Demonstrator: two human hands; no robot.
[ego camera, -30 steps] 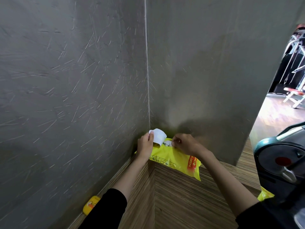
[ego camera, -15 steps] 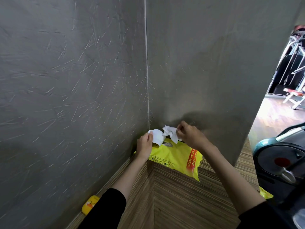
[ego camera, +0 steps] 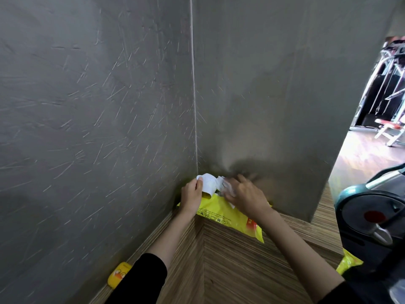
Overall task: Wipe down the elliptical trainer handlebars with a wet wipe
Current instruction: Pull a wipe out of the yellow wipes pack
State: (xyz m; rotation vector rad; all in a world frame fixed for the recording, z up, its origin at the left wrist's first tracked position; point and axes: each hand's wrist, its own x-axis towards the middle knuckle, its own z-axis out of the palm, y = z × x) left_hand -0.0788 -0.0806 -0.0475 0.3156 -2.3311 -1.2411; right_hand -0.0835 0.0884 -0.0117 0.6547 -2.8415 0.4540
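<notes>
Two hands at yellow wipe pack (ego camera: 221,212), floor corner.
Left hand (ego camera: 191,197) pinches white flap (ego camera: 208,183) open; right hand (ego camera: 245,196) fingers curl round crumpled wipe (ego camera: 226,186), blurred.

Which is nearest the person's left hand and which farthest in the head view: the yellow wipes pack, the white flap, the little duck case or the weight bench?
1. white flap, pinched in the left hand.
2. yellow wipes pack, just below the hand.
3. duck case, lower left of the view.
4. weight bench, far right, in the background.
</notes>
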